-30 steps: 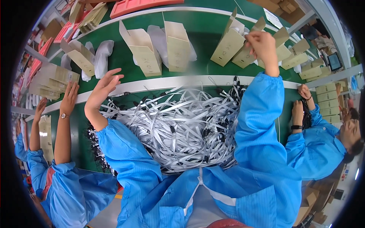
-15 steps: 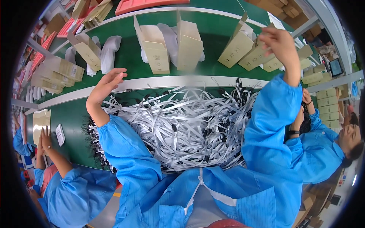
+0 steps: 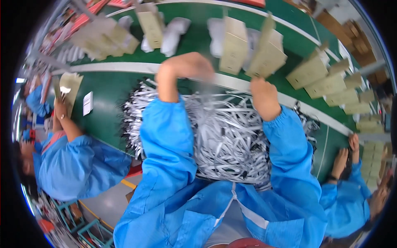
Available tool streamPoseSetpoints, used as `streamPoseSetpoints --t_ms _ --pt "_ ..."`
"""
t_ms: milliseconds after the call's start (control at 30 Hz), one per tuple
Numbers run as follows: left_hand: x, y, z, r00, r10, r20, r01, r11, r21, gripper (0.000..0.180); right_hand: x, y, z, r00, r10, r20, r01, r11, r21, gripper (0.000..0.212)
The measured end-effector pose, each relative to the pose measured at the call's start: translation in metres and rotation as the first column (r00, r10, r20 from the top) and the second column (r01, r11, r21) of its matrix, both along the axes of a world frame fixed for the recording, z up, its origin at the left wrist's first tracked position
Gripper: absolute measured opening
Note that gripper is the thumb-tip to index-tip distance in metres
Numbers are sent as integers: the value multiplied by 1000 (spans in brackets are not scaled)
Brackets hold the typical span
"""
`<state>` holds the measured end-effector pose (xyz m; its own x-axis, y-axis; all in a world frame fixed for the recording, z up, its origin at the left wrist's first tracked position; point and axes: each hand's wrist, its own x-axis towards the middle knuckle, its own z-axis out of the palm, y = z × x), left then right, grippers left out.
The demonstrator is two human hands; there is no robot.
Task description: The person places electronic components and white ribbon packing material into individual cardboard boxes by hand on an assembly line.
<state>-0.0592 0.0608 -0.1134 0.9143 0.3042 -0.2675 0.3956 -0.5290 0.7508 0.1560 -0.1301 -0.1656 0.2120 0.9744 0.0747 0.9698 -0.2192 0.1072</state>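
Note:
A big heap of white and grey strips [image 3: 231, 136] lies on the green bench [image 3: 111, 91] in front of me. My left hand [image 3: 186, 66] hovers over the heap's far edge, bent at the wrist with fingers curled; blur hides whether it holds anything. My right hand [image 3: 264, 97] is raised at the heap's far right side and grips the bottom of a tilted tan carton [image 3: 266, 53]. Both my sleeves are blue.
More open tan cartons [image 3: 233, 45] and white bags [image 3: 173, 29] ride the green belt [image 3: 198, 39] beyond a white rail [image 3: 103, 67]. A co-worker in blue [image 3: 78, 165] at left holds a carton [image 3: 68, 84]; a white card [image 3: 87, 102] lies nearby. Another co-worker's hands [image 3: 345, 157] are at right.
The view swung to the right. My right hand came back from the far right cartons to the heap's edge with a carton. My left hand went from spread fingers to curled.

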Motion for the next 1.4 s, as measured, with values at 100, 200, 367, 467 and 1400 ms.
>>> streamPoseSetpoints --t_ms 100,200,367,467,1400 --pt "7 -10 1 999 -26 32 28 997 -65 28 3 -6 4 992 103 77 -98 994 -57 13" --pt "19 -32 22 997 -78 16 79 996 -36 38 7 -11 56 885 300 -356 -349 934 -81 10" --pt "37 -63 35 885 -326 331 331 943 44 44 -22 -18 153 605 240 -759 -328 944 37 12" --pt "28 -71 78 896 -379 233 440 832 -337 38 -16 -25 179 543 170 -822 -236 971 45 14" --pt "92 -100 48 492 -557 669 869 357 -343 31 9 -22 191 -909 57 -414 -222 773 594 48"
